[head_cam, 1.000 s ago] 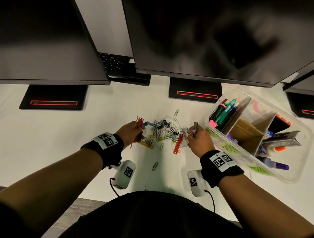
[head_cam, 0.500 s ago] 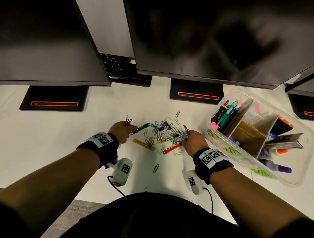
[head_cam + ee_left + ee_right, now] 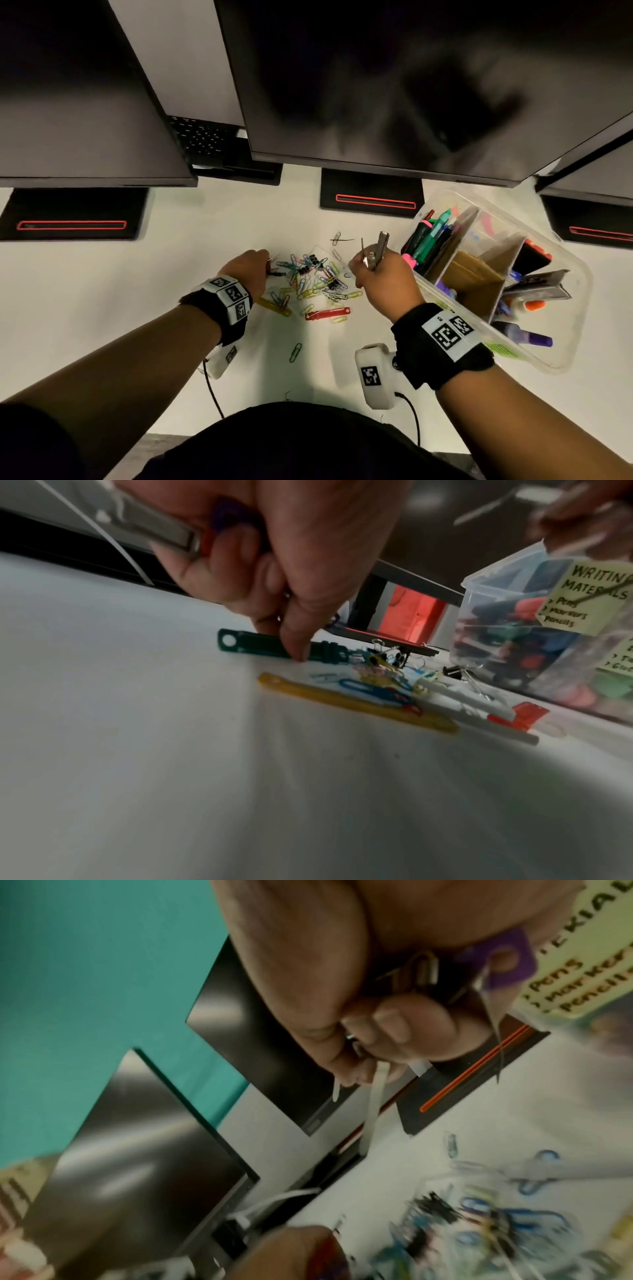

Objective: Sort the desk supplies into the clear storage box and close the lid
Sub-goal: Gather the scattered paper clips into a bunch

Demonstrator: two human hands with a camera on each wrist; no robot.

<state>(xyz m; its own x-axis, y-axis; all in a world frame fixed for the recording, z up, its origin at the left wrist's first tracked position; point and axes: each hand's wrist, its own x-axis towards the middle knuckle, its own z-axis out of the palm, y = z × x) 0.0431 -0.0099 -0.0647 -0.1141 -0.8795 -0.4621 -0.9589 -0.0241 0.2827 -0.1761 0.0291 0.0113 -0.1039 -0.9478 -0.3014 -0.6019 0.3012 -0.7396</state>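
Both hands were full: left hand (image 3: 251, 270) pinching a green fastener (image 3: 260, 644) on the tabletop (image 3: 102, 308), right hand (image 3: 383, 277) clutching metal strips (image 3: 376, 251) beside the clear storage box (image 3: 565, 356), so overloaded fingers might drop pieces.

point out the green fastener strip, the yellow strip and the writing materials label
green fastener strip (image 3: 253, 644), left wrist view, left part by its hole
yellow strip (image 3: 356, 706), left wrist view, mid length
writing materials label (image 3: 589, 599), left wrist view, centre

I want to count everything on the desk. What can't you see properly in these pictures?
- Paper clip pile: head view, clips too small and tangled to count; right wrist view blurs them.
- Left hand: head view hides what it holds.
- Right hand: fingers hide most of its metal pieces.
- Clear storage box: cut off by the frame's edge.
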